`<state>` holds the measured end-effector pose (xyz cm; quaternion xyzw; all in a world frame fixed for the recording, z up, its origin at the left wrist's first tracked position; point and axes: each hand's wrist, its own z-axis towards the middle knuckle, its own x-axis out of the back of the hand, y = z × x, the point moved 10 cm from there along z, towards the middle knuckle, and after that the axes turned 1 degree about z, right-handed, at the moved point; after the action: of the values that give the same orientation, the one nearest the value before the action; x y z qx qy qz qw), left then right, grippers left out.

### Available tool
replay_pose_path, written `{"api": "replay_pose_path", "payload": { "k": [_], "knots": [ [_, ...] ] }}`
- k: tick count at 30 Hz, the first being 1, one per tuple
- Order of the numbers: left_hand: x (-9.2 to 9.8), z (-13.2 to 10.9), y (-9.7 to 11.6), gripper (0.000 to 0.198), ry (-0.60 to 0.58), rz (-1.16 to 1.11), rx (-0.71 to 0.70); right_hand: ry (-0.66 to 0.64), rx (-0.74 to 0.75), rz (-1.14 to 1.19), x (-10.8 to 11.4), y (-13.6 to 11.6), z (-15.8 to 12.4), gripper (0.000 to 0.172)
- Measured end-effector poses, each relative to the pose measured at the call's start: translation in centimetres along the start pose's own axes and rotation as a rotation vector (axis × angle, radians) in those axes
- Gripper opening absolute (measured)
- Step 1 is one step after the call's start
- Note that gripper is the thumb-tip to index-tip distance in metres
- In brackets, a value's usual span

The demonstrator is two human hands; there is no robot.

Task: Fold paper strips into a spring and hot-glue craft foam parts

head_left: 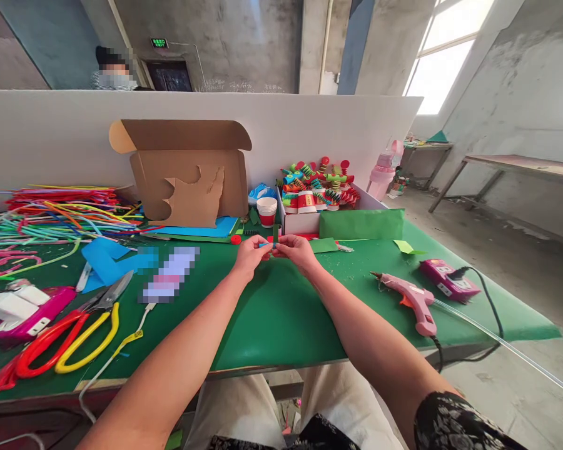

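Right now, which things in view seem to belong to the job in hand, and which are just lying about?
Likely in the job:
small blue piece, between the left hand and right hand
stacked cups
decorated cups
glue gun
scissors

Apparently just lying about:
pink bottle
white charger
torn cardboard

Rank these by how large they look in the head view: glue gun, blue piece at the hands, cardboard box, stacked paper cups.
1. Cardboard box
2. Glue gun
3. Stacked paper cups
4. Blue piece, judged by its visible part; the left hand and right hand partly cover it.
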<state>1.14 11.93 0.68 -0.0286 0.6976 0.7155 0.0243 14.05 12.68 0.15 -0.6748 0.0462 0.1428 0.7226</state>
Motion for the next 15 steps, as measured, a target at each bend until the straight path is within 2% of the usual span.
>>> {"api": "replay_pose_path", "payload": {
  "k": [9, 15],
  "knots": [
    [-0.2, 0.2, -0.6, 0.047, -0.052, 0.032, 0.055, 0.002, 0.109, -0.399, -0.6, -1.2, -0.6, 0.025],
    [-0.3, 0.2, -0.5, 0.045, -0.078, -0.006, 0.039, 0.084, 0.063, -0.335, 0.5, -0.6, -0.3, 0.016]
  ]
}}
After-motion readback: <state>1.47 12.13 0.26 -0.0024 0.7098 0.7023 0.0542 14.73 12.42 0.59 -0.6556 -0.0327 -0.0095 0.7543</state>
